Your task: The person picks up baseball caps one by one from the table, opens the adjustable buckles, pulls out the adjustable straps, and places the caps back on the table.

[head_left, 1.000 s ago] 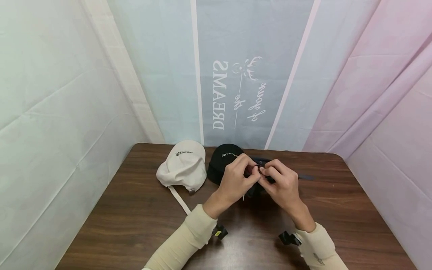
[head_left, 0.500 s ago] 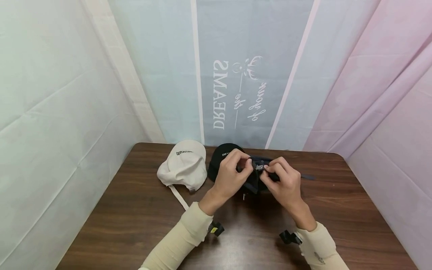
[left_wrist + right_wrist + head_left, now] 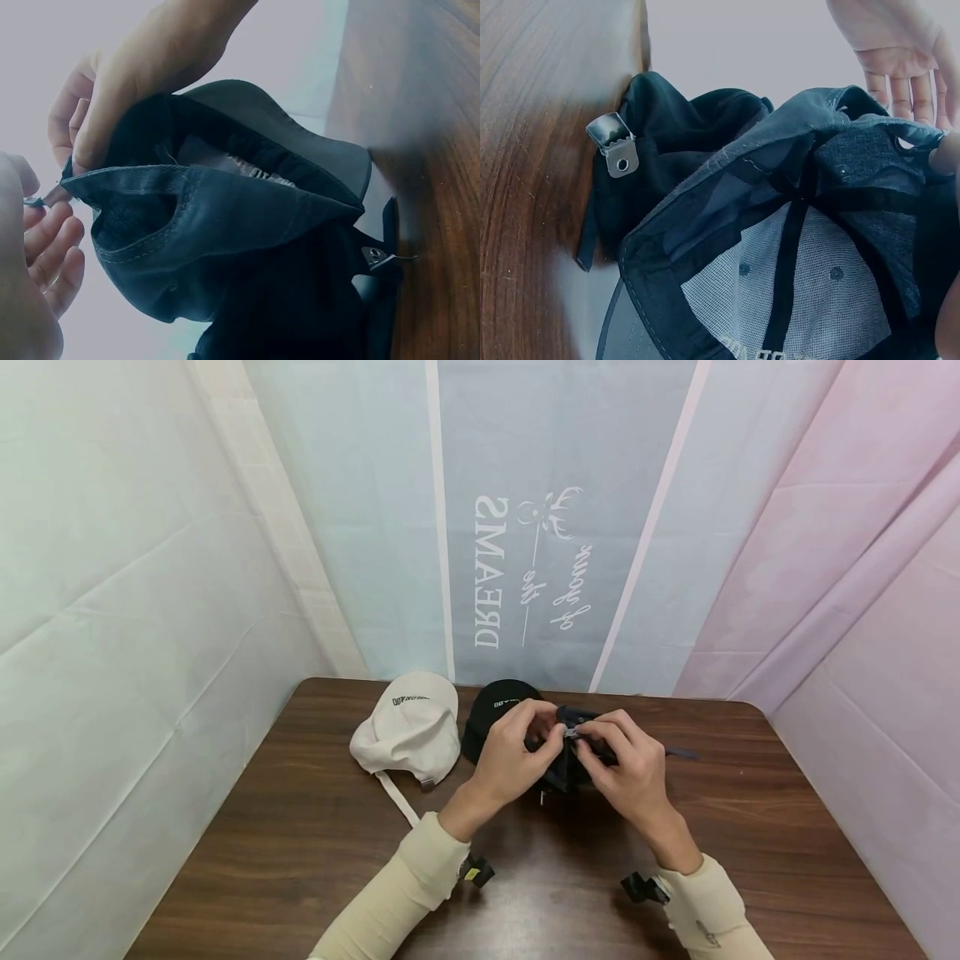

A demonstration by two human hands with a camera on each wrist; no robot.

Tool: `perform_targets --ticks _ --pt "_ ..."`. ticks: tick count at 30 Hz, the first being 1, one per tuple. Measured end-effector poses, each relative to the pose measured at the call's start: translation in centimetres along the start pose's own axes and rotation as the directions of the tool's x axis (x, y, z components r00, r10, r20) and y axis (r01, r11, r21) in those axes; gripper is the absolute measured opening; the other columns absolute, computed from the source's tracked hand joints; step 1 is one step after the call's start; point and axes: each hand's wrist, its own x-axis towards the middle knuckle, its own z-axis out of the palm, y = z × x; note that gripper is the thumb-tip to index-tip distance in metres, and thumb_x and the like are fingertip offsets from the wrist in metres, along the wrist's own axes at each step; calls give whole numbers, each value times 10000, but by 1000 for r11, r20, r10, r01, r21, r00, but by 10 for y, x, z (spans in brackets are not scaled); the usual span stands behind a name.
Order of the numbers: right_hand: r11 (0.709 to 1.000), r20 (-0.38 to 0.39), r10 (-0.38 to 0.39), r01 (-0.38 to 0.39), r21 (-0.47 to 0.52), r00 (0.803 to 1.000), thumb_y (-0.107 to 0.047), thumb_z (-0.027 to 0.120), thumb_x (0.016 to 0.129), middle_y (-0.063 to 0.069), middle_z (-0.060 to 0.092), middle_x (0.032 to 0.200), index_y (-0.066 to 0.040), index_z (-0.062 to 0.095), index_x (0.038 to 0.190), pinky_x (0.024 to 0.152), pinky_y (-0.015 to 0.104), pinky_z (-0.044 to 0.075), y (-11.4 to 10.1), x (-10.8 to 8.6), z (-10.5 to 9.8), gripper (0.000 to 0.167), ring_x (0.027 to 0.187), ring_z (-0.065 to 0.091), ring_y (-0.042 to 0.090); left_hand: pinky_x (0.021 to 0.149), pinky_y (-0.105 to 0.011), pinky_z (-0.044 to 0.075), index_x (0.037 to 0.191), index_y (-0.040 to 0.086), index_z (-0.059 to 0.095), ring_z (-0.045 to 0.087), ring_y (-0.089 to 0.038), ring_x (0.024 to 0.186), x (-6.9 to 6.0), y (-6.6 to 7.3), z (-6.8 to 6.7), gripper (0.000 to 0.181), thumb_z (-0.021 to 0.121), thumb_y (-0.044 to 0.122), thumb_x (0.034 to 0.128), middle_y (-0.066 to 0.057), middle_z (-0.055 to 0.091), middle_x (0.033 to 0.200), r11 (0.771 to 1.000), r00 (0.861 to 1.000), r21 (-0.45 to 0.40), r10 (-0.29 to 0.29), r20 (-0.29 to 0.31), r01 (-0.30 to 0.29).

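A dark blue cap (image 3: 247,202) is held up between both hands, its inside showing in the right wrist view. Its small metal buckle (image 3: 572,732) sits between the fingertips. My left hand (image 3: 513,756) pinches the buckle with thumb and finger, the other fingers spread loosely in the left wrist view. The right hand (image 3: 626,764) pinches the cap's back edge beside the buckle, thumb against the cloth. A loose strap end (image 3: 682,752) sticks out right of that hand. What lies under the fingertips is partly hidden.
A black cap (image 3: 487,718) with an unfastened metal clasp (image 3: 621,146) lies left of the dark blue cap. Further left is a white cap (image 3: 408,731), its strap (image 3: 396,797) hanging loose. Fabric sheets (image 3: 360,527) wall the wooden table (image 3: 300,860).
The hands first parted, uncovering the buckle. Since then the left hand has come slightly back right, its fingertips at the buckle; the right hand has barely moved. The other caps stay put.
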Motion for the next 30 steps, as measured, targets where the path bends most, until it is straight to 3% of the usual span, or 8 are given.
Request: perform_targets --ticks 8,17,24,30 --pt "998 -28 65 -66 -8 997 -230 665 1029 128 697 943 -3 766 1020 552 264 464 0 -1 0 248 629 593 164 769 -162 502 1032 100 609 582 -123 832 -9 0 5 257 826 177 917 -15 633 959 991 998 127 41 44 -47" --pt "996 -28 84 -83 25 996 -227 675 1034 128 704 949 -6 772 1030 573 271 468 -2 -2 0 241 649 589 165 776 -171 479 984 124 637 556 -117 843 -9 2 6 214 830 195 924 15 632 939 970 996 235 49 76 -65" --pt "997 -38 75 -74 36 996 -248 672 1043 126 706 942 -5 779 1019 595 231 469 -2 -1 0 266 648 593 161 788 -167 498 988 119 643 577 -124 862 -8 0 5 137 764 107 923 12 640 932 972 997 232 31 65 -46" --pt "998 -50 57 -55 36 997 -240 683 1037 131 705 915 4 776 977 569 270 518 -2 -2 2 267 632 657 217 783 -162 489 938 129 636 575 -122 847 -8 -2 5 125 742 66 914 22 639 901 976 998 216 26 55 -37"
